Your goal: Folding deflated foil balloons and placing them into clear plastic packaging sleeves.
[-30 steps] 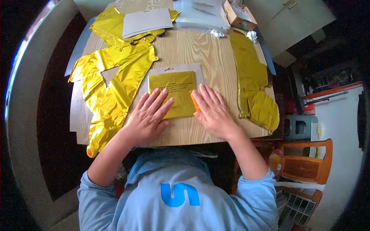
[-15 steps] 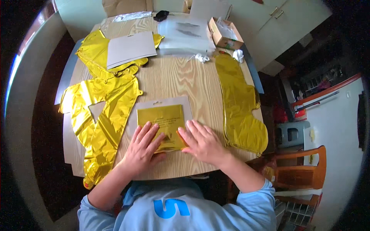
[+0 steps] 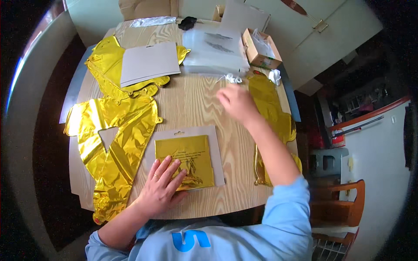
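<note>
A folded square of gold foil (image 3: 185, 150), with small dark print, lies on a grey-brown card (image 3: 217, 161) with a hanging slot. My left hand (image 3: 163, 185) rests on the square's lower left part, fingers stretched out, a ring on one of them. Farther out, my right hand (image 3: 238, 102) is over the table with its fingers curled in; anything inside them is hidden. Just beyond it sits a small white bundle (image 3: 233, 78), like ribbon or thread. To its right lies a flat gold foil balloon (image 3: 267, 100), partly covered by my right forearm.
On the left, another gold foil balloon (image 3: 117, 143) is spread out; more gold foil (image 3: 102, 65) lies under stacked grey cards (image 3: 150, 65). At the back are clear plastic bags (image 3: 213, 50), an open carton (image 3: 261, 52), a black item (image 3: 187, 23) and a white crumpled piece (image 3: 274, 77).
My right hand has lifted off the folded foil and moved forward toward the white bundle, its fingers now curled. My left hand stays on the foil.
</note>
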Demonstrator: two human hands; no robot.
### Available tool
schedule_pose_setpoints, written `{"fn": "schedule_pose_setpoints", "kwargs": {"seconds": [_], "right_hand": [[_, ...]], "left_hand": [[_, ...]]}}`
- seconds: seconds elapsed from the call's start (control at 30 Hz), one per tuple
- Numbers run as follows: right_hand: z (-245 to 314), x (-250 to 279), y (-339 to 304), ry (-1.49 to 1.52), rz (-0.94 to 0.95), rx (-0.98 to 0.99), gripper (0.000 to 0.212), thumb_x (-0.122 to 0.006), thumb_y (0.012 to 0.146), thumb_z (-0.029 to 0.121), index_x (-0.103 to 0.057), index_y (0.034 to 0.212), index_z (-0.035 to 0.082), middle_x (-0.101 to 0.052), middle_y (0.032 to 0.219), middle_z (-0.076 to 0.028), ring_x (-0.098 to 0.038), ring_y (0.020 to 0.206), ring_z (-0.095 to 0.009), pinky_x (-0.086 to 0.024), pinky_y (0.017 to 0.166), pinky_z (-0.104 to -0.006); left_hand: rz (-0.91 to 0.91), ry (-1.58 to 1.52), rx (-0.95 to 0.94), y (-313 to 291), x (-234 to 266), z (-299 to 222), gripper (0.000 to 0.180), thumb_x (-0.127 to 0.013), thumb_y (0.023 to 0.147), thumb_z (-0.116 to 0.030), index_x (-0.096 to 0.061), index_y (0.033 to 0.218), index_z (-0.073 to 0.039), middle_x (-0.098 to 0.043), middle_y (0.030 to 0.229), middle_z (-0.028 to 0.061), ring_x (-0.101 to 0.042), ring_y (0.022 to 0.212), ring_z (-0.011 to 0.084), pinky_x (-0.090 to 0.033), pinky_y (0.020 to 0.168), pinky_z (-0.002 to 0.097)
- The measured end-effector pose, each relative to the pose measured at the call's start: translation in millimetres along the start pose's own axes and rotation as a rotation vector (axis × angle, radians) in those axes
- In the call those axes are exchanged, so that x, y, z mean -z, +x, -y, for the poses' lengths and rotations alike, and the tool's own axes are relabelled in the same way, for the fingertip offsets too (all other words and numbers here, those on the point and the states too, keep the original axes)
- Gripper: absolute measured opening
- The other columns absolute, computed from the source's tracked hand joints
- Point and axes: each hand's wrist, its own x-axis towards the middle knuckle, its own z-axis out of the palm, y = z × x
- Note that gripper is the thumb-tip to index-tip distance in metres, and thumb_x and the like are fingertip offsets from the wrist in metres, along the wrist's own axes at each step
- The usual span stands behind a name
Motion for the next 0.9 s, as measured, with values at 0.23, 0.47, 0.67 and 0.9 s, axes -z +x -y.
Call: {"fn": "schedule_pose_setpoints", "kwargs": {"seconds": [0.23, 0.47, 0.67, 0.9], "right_hand": [[-32, -60, 106, -0.375, 0.127, 0.112, 0.011, -0.062, 0.086, 0.015, -0.069, 0.087, 0.006, -0.068, 0.094, -0.015, -0.068, 0.085, -0.037, -0.056, 0.076, -0.0479], [-2, -48, 107, -0.506, 0.329, 0.147, 0.018, -0.054, 0.088, 0.008, -0.068, 0.099, 0.004, -0.069, 0.100, -0.015, -0.071, 0.094, -0.035, -0.059, 0.081, -0.0449], [18, -21, 54, -0.187, -0.085, 0.170, 0.008, -0.062, 0.086, 0.007, -0.063, 0.094, 0.007, -0.068, 0.098, -0.015, -0.070, 0.087, -0.034, -0.057, 0.076, -0.0456], [115, 71, -113, 0.279, -0.090, 0.120, 0.015, -0.072, 0.084, 0.006, -0.063, 0.096, 0.007, -0.069, 0.084, -0.010, -0.071, 0.075, -0.024, -0.057, 0.064, -0.0352]], "left_hand": [[-0.017, 0.003, 0.001, -1, -2, 2, 0.068, -0.076, 0.082, -0.037, -0.053, 0.139, -0.007, -0.043, 0.151, 0.0204, -0.036, 0.142, 0.0448, -0.026, 0.117, 0.0619], [-0.025, 0.013, 0.016, -3, -1, -1, 0.068, -0.076, 0.082, -0.037, -0.053, 0.139, -0.006, -0.042, 0.152, 0.0204, -0.034, 0.144, 0.0431, -0.025, 0.118, 0.0610], [-0.023, 0.013, 0.002, -1, -2, -1, 0.065, -0.073, 0.086, -0.037, -0.053, 0.140, -0.006, -0.041, 0.153, 0.0199, -0.033, 0.145, 0.0414, -0.023, 0.119, 0.0591], [-0.134, 0.098, -0.094, -8, -10, -2, 0.048, -0.074, 0.086, -0.029, -0.062, 0.127, -0.009, -0.054, 0.141, 0.0157, -0.044, 0.139, 0.0383, -0.030, 0.116, 0.0586]]}}
